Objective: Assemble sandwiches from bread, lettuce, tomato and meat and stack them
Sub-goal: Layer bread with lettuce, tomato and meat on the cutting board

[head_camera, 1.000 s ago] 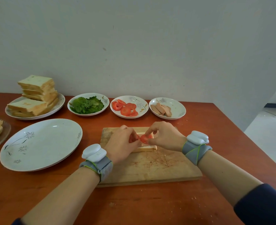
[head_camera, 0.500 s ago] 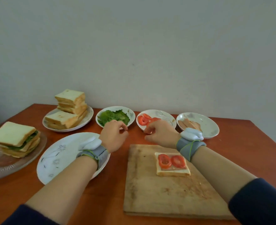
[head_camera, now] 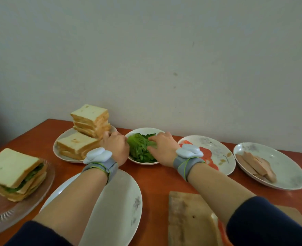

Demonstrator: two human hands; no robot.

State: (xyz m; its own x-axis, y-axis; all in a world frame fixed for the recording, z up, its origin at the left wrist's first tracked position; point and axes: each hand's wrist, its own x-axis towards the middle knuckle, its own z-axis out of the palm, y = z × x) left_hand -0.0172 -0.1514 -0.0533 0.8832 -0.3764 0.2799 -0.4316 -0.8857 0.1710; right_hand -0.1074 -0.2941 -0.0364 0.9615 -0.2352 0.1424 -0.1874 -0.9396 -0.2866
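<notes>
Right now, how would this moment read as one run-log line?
step: fetch lettuce | left hand: at lettuce bowl rim, grip hidden | right hand: fingers on lettuce, grasp unclear

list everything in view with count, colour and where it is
table: one, red-brown, under everything
bread slices: two stacks, pale, on white bread plate, back left
lettuce: one heap, green, in white bowl, back centre
tomato slices: several, red, on white tomato plate, right of bowl
meat slices: several, pinkish-brown, on white meat plate, far right
sandwiches: one stack, pale with green, on glass plate, left
large plate: one, white, front centre
cutting board: one, pale wood, front right
wrist bands: two, grey and white, one per wrist
left hand: one, between bread plate and bowl
right hand: one, fingers on lettuce
</notes>
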